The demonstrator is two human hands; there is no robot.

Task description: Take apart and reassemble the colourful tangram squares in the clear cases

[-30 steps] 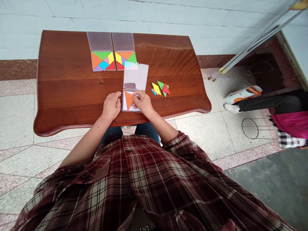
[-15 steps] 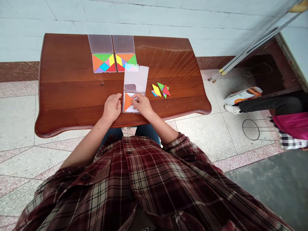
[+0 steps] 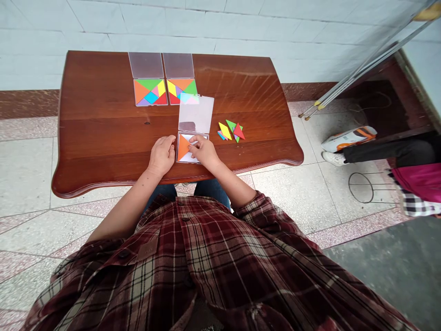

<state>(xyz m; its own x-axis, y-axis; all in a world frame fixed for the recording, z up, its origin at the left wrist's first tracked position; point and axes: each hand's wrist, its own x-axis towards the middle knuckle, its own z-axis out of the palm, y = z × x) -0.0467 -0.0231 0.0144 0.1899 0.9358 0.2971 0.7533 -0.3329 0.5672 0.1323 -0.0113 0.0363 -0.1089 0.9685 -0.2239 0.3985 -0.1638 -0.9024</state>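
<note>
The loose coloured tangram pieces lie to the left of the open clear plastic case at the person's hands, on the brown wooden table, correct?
No: the loose coloured tangram pieces lie to the right of the open clear plastic case, as the head view shows. The case is at the left hand and right hand, on the brown wooden table.

Plain indoor room, maybe a home: speckled terrazzo floor [image 3: 31, 174], pale blue wall tiles [image 3: 51, 27], polished wooden table [image 3: 96, 115].

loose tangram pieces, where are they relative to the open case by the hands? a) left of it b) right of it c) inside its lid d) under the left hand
B, the loose tangram pieces lie on the wooden table right of the open plastic case.
</note>
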